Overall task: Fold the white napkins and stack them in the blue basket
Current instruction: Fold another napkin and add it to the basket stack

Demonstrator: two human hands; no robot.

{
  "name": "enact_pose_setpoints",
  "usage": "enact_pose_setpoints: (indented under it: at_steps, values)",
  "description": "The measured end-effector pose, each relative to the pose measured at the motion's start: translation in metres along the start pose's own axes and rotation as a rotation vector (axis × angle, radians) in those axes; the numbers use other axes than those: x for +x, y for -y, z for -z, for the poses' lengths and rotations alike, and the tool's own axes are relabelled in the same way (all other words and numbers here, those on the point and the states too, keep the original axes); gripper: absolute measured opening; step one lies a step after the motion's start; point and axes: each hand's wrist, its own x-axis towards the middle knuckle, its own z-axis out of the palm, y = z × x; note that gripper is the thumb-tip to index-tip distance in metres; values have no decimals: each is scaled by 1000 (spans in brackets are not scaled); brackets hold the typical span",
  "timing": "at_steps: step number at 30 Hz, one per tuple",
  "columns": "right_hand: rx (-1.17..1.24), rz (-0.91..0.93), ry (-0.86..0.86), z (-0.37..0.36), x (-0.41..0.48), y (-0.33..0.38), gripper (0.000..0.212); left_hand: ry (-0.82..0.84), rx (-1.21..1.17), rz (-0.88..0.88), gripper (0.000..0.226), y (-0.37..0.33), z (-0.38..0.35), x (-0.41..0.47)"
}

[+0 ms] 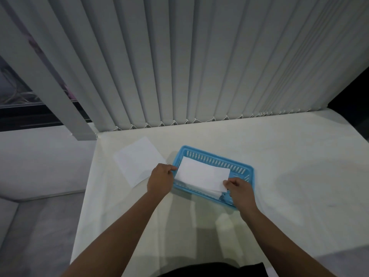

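White table [279, 156]: both hands (left [160, 179], right [240, 191]) pinching folded napkin [202, 174] over blue basket [215, 159].

Basket [217, 159] on table [289, 156], near middle.
In basket: folded napkin [203, 173], a hand at either end. Left of basket: flat napkin [137, 160], just beside. Behind basket: blinds [199, 56] along table's far edge.

No readable text, no labels, no brands, no numbers anywhere
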Motion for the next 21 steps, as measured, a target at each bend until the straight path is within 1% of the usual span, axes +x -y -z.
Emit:
enact_pose_setpoints:
  at_steps: [2,8,12,16,21]
  values:
    - [2,-4,4,-1,-2,0,15,11,62,-41,42,1,-4,5]
    - [45,-28,-13,-6,-5,1,18,79,220,-73,45,3,-6,8]
    - [72,-45,-24,-7,-5,2,18,94,238,-86,46,6,-6,10]
    - [73,-41,-24,-8,-4,3,14,104,252,-100,45,8,-7,10]
    - [79,-38,-29,-10,-4,6,19,112,253,-97,46,9,-8,11]
